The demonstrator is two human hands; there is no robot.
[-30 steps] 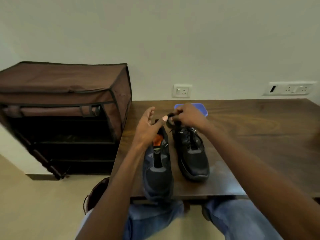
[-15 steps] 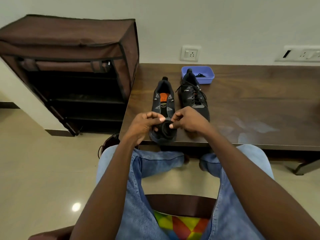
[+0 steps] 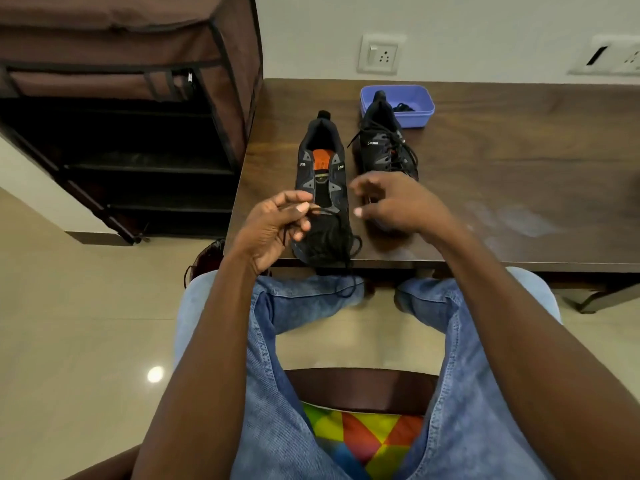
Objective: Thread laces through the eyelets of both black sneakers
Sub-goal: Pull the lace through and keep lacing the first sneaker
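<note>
Hands have split apart since 0.5 s ago. Left hand [image 3: 273, 226] grip pinches the lace [image 3: 341, 251] end; the lace drapes over the unlaced left shoe [image 3: 323, 174] toe and off the surface [image 3: 502, 174] edge. Right hand [image 3: 394, 206] loosely curled, holding nothing, over the laced right shoe [image 3: 384, 143]. Blue tub [image 3: 415, 109] behind it.

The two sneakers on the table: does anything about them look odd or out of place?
Yes. The left sneaker has bare eyelets, and its loose lace, pinched by the left hand, spills over the table edge. The right sneaker is laced.
</note>
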